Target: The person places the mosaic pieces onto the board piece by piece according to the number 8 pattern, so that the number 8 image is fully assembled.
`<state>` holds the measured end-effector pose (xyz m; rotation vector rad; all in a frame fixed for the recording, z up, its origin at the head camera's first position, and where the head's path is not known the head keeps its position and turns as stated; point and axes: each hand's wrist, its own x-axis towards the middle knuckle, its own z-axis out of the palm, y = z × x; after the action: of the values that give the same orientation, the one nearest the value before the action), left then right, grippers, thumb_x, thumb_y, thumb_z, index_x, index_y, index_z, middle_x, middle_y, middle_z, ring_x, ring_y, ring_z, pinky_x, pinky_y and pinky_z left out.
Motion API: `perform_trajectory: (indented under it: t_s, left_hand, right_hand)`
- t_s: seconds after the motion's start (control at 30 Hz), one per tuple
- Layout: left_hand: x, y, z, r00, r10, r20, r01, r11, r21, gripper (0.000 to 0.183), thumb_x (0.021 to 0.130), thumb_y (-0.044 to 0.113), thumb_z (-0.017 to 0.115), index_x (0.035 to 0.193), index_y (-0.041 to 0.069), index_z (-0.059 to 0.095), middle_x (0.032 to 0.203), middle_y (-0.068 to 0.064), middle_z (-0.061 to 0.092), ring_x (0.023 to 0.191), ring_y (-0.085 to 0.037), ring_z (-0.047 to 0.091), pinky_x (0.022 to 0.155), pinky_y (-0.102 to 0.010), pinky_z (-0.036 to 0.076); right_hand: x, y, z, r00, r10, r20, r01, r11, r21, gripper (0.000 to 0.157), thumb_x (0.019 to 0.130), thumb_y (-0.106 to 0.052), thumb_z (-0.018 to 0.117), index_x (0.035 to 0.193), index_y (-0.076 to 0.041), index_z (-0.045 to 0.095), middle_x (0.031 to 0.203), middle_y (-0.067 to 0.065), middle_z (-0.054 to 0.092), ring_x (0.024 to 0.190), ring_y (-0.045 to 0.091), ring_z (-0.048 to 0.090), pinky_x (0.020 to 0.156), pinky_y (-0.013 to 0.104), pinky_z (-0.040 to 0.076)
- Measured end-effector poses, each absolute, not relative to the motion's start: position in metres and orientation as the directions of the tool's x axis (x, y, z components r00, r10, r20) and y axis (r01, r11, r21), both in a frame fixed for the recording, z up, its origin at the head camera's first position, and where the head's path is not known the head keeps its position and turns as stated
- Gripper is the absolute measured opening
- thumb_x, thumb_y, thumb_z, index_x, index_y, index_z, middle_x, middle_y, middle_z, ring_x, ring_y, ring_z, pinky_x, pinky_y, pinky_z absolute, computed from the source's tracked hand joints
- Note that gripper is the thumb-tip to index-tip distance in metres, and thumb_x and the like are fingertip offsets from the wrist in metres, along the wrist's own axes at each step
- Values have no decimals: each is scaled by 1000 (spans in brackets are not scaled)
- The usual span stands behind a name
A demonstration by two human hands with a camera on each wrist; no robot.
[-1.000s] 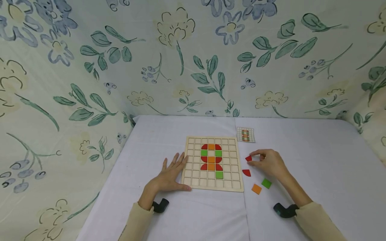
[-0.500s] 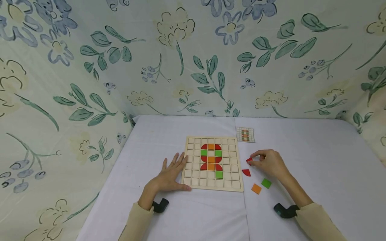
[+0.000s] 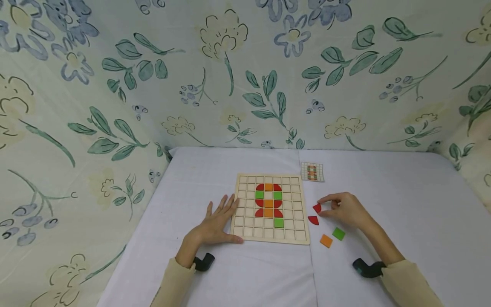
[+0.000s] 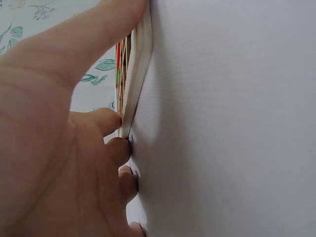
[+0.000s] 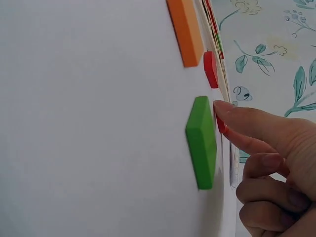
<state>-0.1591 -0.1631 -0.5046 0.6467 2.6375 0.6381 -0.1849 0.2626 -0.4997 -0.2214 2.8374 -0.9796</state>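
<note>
A wooden grid board (image 3: 245, 232) lies on the table, bearing red, orange and green pieces in its middle cells. My left hand (image 3: 215, 224) rests spread at the board's left edge, thumb at the near left corner; in the left wrist view its fingertips (image 4: 118, 150) touch the board's side. To the right of the board, my right hand (image 3: 345, 209) holds a red quarter-circle piece (image 3: 316, 208) between thumb and index finger, low at the tabletop. In the right wrist view that piece (image 5: 220, 124) is partly hidden by the thumb, and the other fingers are curled.
A second red quarter-circle (image 3: 313, 220) lies just nearer. An orange square (image 3: 326, 241) and a green square (image 3: 339, 233) lie below the right hand. A small printed pattern card (image 3: 312, 172) sits beyond the board's far right corner. A patterned cloth (image 3: 245, 85) hangs behind the table.
The red piece in my right fingers has turned and shifted slightly nearer. My right hand has drawn a little to the right, its thumb and index finger wider apart. My left hand stays put.
</note>
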Motion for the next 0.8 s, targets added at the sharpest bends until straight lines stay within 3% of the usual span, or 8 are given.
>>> perform_trajectory:
  t_s: [0.27, 0.6, 0.8]
  left_hand:
    - [-159, -164, -506, -834, 506, -220, 350, 794, 497, 125, 80, 62, 82, 168, 14, 7, 176, -6, -4, 163, -32, -10, 124, -72, -9]
    - [-159, -165, -507, -837, 502, -218, 350, 797, 491, 125, 80, 63, 81, 168, 14, 7, 176, -6, -4, 163, -32, -10, 124, -71, -10]
    - [-158, -165, -506, -833, 509, -216, 349, 788, 507, 124, 80, 60, 82, 168, 13, 8, 176, -7, -4, 163, -33, -10, 124, -72, -11]
  right_hand:
    - [-189, 265, -506, -969, -240, -60, -146, 748, -647, 28, 79, -17, 90, 106, -12, 82, 60, -4, 39, 60, 12, 40, 52, 21, 28]
    - [-188, 259, -501, -966, -257, -13, -202, 790, -579, 26, 80, -26, 90, 98, -11, 79, 62, -3, 46, 62, 13, 45, 53, 21, 31]
    - [-176, 245, -495, -959, -282, -25, -199, 735, -649, 25, 81, -28, 89, 99, -14, 79, 62, -4, 40, 60, 11, 42, 51, 20, 31]
